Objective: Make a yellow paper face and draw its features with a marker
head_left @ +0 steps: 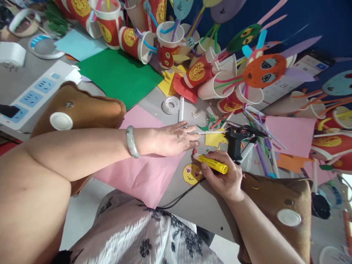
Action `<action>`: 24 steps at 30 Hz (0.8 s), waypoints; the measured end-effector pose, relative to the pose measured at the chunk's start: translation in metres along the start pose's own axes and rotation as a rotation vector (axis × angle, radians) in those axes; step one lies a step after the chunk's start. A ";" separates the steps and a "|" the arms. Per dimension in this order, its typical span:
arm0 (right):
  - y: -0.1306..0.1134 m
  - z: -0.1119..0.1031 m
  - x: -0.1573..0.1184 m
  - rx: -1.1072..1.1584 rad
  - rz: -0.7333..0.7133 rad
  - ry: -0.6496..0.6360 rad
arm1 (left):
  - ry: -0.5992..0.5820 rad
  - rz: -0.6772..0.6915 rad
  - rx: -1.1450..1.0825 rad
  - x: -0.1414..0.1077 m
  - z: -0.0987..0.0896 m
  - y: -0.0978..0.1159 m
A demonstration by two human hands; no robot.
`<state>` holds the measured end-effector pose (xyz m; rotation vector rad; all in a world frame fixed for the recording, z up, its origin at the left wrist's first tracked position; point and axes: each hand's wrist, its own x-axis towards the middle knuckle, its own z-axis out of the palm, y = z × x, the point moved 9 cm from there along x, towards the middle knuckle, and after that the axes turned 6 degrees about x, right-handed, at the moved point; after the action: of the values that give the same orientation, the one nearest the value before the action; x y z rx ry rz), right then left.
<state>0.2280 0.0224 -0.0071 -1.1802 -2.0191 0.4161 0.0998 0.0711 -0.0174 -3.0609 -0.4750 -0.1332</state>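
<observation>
My left hand [174, 139] reaches across pink paper [143, 172] with its fingers stretched out, palm down and holding nothing that I can see. Just beyond its fingertips lies a thin white stick [211, 132]. My right hand [224, 179] is closed around a yellow marker [212, 164], whose white end points left. Below that end, a round yellow paper face [191, 174] with drawn eyes and mouth lies on the table, close to my right fingers. A small red spot shows by the marker's end. Right of the stick is a black glue gun [235, 141].
Red and white paper cups [167, 36] with straws and paper faces crowd the back. Green card [118, 75] and a power strip [38, 93] lie left. Brown cushions sit under my left arm [90, 152] and right arm. A tape roll [171, 105] and paper scraps lie mid-table.
</observation>
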 end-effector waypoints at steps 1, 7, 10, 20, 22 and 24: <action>0.000 0.000 0.000 0.006 0.002 -0.008 | -0.011 0.004 -0.009 0.000 0.001 0.000; 0.012 0.002 0.002 0.037 0.172 -0.047 | 0.012 0.010 -0.041 0.004 -0.001 -0.001; 0.016 0.003 0.003 0.042 0.224 -0.055 | 0.010 0.040 -0.037 0.007 -0.006 0.002; 0.015 0.003 0.004 0.029 0.229 -0.064 | 0.147 0.006 0.050 0.000 -0.016 0.008; 0.013 0.003 0.004 0.030 0.217 -0.066 | 0.112 0.032 0.153 -0.002 -0.017 0.016; 0.012 0.003 0.004 0.028 0.199 -0.064 | 0.077 0.015 0.250 -0.004 -0.017 0.019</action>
<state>0.2314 0.0326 -0.0147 -1.3715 -1.9496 0.5848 0.1000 0.0509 -0.0017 -2.8029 -0.4288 -0.1762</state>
